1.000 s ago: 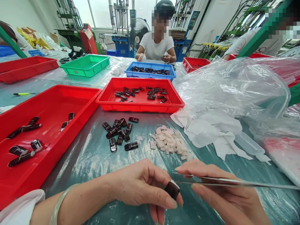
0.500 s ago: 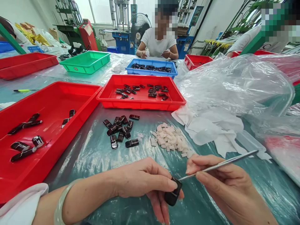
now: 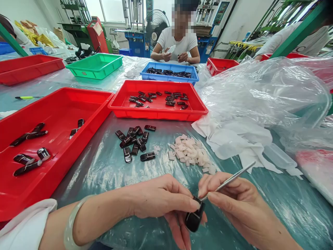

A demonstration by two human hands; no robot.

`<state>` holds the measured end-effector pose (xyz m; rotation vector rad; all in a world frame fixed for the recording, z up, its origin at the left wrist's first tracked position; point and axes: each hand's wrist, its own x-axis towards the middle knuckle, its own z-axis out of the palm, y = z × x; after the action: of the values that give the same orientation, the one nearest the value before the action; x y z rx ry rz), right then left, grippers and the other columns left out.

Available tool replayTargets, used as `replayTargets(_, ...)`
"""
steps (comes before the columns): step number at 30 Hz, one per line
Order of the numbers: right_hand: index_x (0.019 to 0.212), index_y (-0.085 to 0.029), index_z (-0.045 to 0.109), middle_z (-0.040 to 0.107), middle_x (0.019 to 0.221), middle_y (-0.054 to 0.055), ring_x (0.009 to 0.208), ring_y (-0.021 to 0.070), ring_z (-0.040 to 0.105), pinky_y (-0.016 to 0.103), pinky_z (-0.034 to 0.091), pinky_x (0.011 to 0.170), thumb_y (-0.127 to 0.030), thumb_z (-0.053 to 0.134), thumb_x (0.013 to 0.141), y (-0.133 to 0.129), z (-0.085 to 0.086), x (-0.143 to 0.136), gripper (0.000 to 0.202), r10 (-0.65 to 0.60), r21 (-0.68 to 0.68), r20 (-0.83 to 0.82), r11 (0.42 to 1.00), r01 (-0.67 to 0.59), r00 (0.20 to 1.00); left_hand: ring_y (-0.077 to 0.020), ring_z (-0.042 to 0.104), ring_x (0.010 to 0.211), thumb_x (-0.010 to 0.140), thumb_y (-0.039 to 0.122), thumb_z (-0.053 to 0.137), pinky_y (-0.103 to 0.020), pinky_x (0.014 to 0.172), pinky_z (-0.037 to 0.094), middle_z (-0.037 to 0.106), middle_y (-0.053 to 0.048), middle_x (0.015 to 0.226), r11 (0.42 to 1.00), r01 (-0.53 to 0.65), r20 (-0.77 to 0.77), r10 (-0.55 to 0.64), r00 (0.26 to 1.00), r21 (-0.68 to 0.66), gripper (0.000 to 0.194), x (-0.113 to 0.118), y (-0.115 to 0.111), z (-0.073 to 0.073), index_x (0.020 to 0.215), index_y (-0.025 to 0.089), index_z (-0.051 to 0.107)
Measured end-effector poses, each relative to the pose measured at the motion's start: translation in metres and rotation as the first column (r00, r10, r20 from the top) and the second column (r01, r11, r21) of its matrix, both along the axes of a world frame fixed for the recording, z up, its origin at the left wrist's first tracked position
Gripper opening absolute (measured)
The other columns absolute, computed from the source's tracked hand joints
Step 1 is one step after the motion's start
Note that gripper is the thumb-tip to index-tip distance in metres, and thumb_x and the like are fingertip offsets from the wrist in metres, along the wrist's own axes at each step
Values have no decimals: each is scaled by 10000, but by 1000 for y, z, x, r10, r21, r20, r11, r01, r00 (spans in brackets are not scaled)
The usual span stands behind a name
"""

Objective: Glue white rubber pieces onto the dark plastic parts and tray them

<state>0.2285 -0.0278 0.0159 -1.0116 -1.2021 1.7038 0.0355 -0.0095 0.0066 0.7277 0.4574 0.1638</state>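
Note:
My left hand (image 3: 169, 201) pinches a small glossy black plastic part (image 3: 194, 218) between thumb and fingers; its exact kind does not show. Held like a pen in my right hand (image 3: 231, 198) is a thin metal pick (image 3: 234, 177), its tip touching the upper end of the black part. Beyond my hands lies a loose pile of similar black parts (image 3: 135, 140) with pale lines on them. To its right is a heap of small whitish flat pieces (image 3: 188, 151).
Red trays (image 3: 158, 114) hold more black parts, one large red tray (image 3: 59, 173) at left. Behind stand a blue tray (image 3: 169, 80) full of them and a green tray (image 3: 99, 66). White scraps and plastic sheeting (image 3: 260, 93) cover the right. A co-worker (image 3: 177, 45) sits opposite.
My right hand has shifted left, closer to the black part, and the metal pick now stands steeper with its tip at the part. The co-worker's hands have risen slightly.

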Motion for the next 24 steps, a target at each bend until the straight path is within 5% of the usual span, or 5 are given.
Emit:
replayTargets(5,659,-229,676,601,682,-8,637,118,573,230,485,572,-257,731,686,1,0,1,67,-27,38,68,999,25,997,-104,610,470,777,364,563,-200,536,506,566,7,560,1000,-7,-21,8,1000,31,266,-1,0,0,738,106,614)
replayTargets(11,630,-203,614,572,580,-16,541,114,530,231,451,504,-306,786,599,0,-4,1,202,-98,-82,122,991,109,988,-109,609,483,761,418,593,-207,531,513,554,1,584,998,6,-15,-5,1000,64,307,-2,0,1,731,113,606)
replayTargets(24,673,-217,604,583,629,-25,566,108,549,230,454,511,-238,747,677,-2,-10,1,145,-17,-55,-18,998,16,1000,-96,609,496,743,462,623,-203,524,516,543,-6,696,997,2,-21,-1,1000,72,352,-2,0,2,724,111,612)
